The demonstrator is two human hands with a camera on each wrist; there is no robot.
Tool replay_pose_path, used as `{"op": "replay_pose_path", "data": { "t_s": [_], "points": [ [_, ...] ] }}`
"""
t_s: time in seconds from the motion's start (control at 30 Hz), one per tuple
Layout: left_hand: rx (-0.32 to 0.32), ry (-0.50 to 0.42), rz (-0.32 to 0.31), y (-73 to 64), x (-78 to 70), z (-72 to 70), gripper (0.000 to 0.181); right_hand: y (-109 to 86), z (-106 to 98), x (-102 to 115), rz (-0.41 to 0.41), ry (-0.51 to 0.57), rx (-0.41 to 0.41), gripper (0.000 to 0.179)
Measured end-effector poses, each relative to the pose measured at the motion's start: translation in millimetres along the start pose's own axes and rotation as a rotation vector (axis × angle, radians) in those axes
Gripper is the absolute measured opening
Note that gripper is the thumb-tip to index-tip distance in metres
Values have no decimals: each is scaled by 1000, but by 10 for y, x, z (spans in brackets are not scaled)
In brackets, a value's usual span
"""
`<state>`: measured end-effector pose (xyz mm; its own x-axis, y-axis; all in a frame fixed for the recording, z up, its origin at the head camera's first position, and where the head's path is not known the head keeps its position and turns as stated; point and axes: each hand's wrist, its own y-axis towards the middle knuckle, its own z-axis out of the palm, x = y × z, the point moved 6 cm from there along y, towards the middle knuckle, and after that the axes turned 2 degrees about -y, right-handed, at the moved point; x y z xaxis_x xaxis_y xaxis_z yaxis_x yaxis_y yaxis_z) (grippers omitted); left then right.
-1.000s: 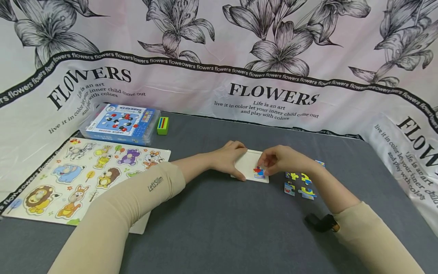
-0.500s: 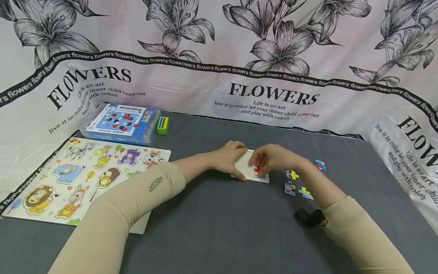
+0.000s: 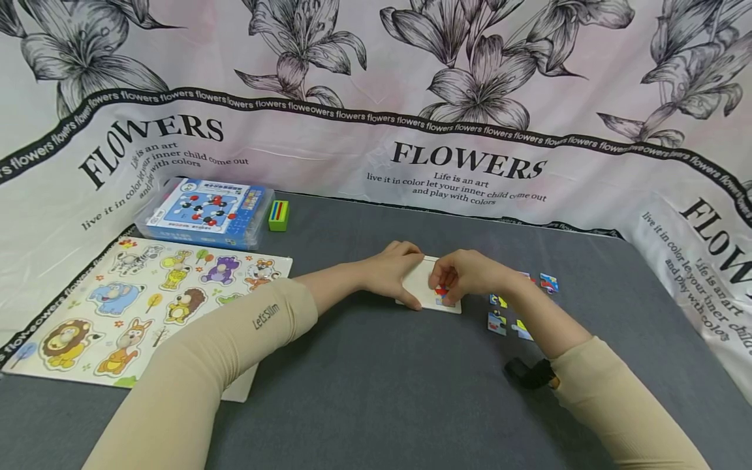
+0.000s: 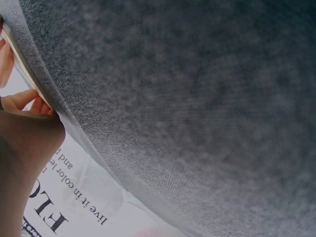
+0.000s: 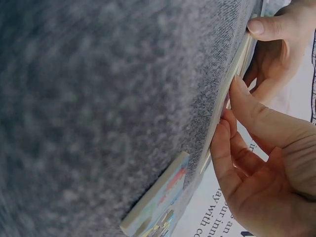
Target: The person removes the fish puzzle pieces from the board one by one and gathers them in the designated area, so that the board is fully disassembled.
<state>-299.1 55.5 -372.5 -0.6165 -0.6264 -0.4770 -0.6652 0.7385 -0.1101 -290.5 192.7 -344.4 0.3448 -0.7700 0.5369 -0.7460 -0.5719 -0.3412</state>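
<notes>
My left hand [image 3: 390, 274] grips a small cream puzzle tray [image 3: 418, 279] by its left part, thumb along the near edge and fingers at the far edge. Over the tray's right half, my right hand [image 3: 470, 274] pinches a red and blue jigsaw piece [image 3: 440, 295] near the near right corner, partly covering it. From the right wrist view, the thumb and curled fingers of the right hand [image 5: 276, 158] meet at the tray's edge [image 5: 242, 52], where the piece is mostly hidden. In the left wrist view, the left hand [image 4: 32, 128] shows only at the left border.
Several loose jigsaw pieces [image 3: 497, 323] lie right of the tray, some behind the right forearm. At left are an animal puzzle board [image 3: 155, 300], a clear plastic box [image 3: 202, 212] with a blue label and a green block [image 3: 279, 216]. A printed curtain [image 3: 458, 166] closes the back.
The right hand and forearm have shifted left over the tray, uncovering a loose piece at the far right. The fingers now sit lower around the red and blue piece. The left hand stays put.
</notes>
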Motion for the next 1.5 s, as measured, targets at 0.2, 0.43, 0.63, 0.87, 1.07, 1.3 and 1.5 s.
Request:
{"op": "replay_pose_path", "data": {
  "t_s": [0.2, 0.43, 0.63, 0.87, 1.07, 1.3, 1.5],
  "points": [
    [4, 3, -3, -1, -1, 6, 100, 4, 13, -7, -11, -6, -7, 26],
    [2, -12, -5, -6, 0, 0, 100, 7, 19, 11, -33, 0, -2, 27],
    [-2, -10, -3, -1, 8, 4, 101, 15, 17, 11, -31, 8, -6, 28],
    [-8, -3, 3, 1, 10, 3, 100, 19, 13, 8, -13, -6, -26, 28],
    [-10, 4, 6, 11, 9, 8, 101, -7, -18, 13, -39, -32, -36, 25],
    [0, 10, -2, 14, 3, 7, 103, -110, -123, -68, -18, 46, -47, 15],
    [0, 26, -5, 16, 4, -2, 103, -236, -207, -169, 11, 74, -57, 16]
  ]
}}
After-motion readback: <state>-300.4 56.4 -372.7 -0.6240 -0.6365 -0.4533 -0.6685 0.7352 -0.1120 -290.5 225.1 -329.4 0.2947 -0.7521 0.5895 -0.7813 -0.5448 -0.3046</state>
